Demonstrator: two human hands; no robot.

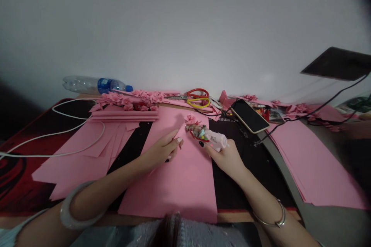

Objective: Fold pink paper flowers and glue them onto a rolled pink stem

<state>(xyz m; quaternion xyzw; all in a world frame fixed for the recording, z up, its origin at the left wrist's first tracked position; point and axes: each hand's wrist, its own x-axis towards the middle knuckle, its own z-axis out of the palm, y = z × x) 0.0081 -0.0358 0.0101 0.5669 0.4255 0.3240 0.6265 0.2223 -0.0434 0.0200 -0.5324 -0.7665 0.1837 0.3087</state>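
Note:
My left hand [168,147] pinches a thin pink paper piece [181,130] whose upper end meets a small pink paper flower [190,119]. My right hand [227,158] is wrapped round a white glue gun [214,139] with a decorated, dirty-looking front, and its nozzle points left, close to the flower. Both hands are over a large pink sheet [185,185] on the black and red mat [246,185]. Whether the nozzle touches the flower cannot be made out.
Behind the hands lie rolled pink paper [124,115], paper flowers [145,96], scissors [198,97] and a phone [251,116]. Pink sheets lie left [84,154] and right [315,166]. A plastic bottle [95,85] rests by the wall; a white cable [52,156] crosses the left side.

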